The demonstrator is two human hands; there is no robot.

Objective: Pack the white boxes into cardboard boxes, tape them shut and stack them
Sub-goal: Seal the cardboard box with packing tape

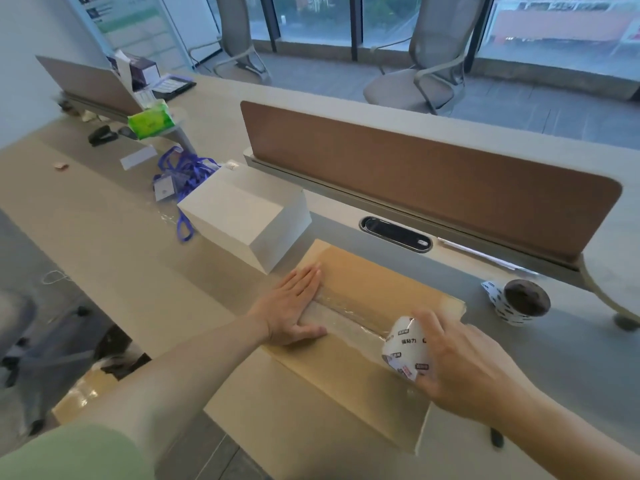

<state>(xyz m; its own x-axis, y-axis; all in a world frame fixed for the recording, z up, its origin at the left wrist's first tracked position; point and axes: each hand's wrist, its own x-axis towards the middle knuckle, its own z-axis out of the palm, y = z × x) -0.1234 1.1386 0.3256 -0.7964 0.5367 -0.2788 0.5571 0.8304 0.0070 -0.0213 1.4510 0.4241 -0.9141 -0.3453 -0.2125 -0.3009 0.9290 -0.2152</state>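
A closed cardboard box lies on the desk in front of me. A strip of clear tape runs along its top seam. My left hand presses flat on the left end of the tape, fingers straight. My right hand grips a roll of tape with a white printed core at the right end of the strip. A white box stands on the desk just behind and left of the cardboard box.
A second tape roll lies at the right by the brown divider. Blue lanyards, a green tissue pack and a stapler sit at the far left. More cardboard lies on the floor.
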